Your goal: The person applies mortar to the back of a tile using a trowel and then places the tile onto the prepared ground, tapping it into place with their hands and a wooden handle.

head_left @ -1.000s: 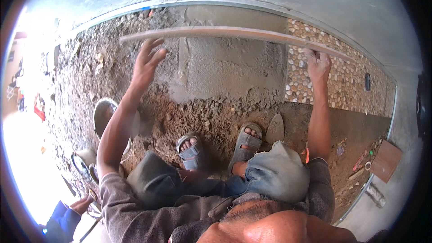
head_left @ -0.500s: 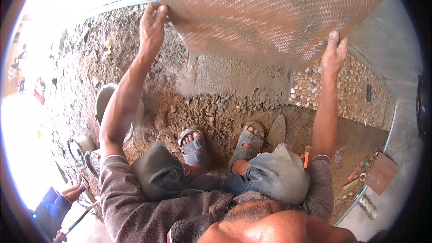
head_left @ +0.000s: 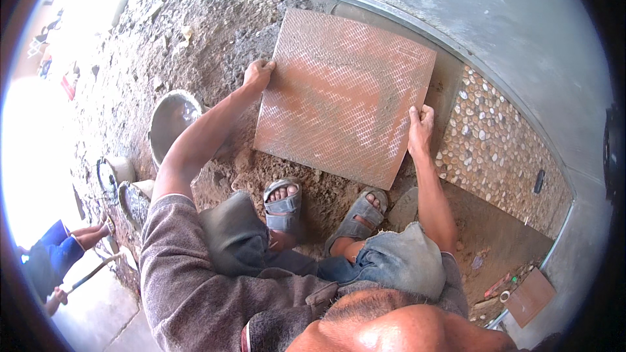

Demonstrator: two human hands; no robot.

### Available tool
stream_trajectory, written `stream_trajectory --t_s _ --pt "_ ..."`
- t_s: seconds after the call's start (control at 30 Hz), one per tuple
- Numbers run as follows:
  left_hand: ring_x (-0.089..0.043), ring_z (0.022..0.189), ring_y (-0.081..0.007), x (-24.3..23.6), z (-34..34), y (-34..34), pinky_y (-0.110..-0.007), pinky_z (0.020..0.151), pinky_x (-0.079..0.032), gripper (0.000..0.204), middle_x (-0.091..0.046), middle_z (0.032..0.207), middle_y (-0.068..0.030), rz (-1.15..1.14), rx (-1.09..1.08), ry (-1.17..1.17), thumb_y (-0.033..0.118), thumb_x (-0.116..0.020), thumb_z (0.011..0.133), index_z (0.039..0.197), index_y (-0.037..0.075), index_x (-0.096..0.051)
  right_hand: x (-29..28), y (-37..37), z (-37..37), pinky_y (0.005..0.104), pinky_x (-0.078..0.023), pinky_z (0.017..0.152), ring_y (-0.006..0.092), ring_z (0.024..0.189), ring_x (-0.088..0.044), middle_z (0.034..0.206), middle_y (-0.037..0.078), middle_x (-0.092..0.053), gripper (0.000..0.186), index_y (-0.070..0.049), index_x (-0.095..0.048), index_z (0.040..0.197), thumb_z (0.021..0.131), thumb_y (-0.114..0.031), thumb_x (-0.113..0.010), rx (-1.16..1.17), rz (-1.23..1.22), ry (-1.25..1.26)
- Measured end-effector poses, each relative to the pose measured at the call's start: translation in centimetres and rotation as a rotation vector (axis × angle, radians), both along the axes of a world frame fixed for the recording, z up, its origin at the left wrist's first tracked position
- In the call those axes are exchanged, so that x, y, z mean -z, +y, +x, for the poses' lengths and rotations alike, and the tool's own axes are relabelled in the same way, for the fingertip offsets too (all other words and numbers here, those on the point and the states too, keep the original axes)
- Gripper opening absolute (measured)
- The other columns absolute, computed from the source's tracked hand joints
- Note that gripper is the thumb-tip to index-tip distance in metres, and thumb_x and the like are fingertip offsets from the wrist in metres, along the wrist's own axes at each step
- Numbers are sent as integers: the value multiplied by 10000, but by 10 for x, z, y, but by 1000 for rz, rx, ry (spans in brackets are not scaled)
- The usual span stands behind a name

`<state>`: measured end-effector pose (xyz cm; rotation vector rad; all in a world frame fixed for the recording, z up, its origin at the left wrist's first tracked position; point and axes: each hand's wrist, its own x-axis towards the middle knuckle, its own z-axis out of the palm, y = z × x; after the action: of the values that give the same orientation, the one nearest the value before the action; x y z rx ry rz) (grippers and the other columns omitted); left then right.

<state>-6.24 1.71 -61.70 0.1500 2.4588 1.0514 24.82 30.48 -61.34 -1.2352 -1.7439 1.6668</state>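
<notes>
A large square reddish-brown tile (head_left: 345, 94) faces me with its ridged underside, smeared with thin grey mortar. My left hand (head_left: 259, 75) is closed on its left edge, thumb on the near face. On the opposite edge my right hand (head_left: 420, 129) grips it the same way. The tile hides most of the grey mortar bed (head_left: 446, 76), which shows only as a strip along the wall side. Beside my right foot a trowel blade (head_left: 405, 205) lies on the soil, partly behind my forearm.
Pebble-patterned tiles (head_left: 489, 133) adjoin on the right, with a small dark object (head_left: 539, 181) on them. A mortar bucket (head_left: 171, 123) stands left, near other buckets (head_left: 134, 202). A grey wall (head_left: 508, 19) borders the far side. Another person's legs (head_left: 62, 247) and long handle (head_left: 94, 272) show lower left.
The tile has come down and closer to me, from high at the far side to in front of my feet. Both hands moved with it, keeping their hold on its edges.
</notes>
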Motion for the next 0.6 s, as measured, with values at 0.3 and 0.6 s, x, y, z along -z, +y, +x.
stream_trajectory --t_s 0.3,0.6 --pt "-610 935 -317 11 -15 -27 -387 827 -450 347 -643 958 -197 -195 -25 38 330 -564 837 1017 44 -644 7 -13 -13 345 -431 845 236 972 -555 1066 166 -572 397 42 -470 1189 867 -178 -547 -191 -42 -194" --pt "-615 850 -252 8 -21 -28 -378 754 -455 396 -653 892 -160 -267 117 -50 342 -553 833 1000 -7 -637 17 -5 -8 348 -413 918 247 1062 -550 1148 170 -576 440 59 -505 1185 867 -241 -552 -299 -7 -255"
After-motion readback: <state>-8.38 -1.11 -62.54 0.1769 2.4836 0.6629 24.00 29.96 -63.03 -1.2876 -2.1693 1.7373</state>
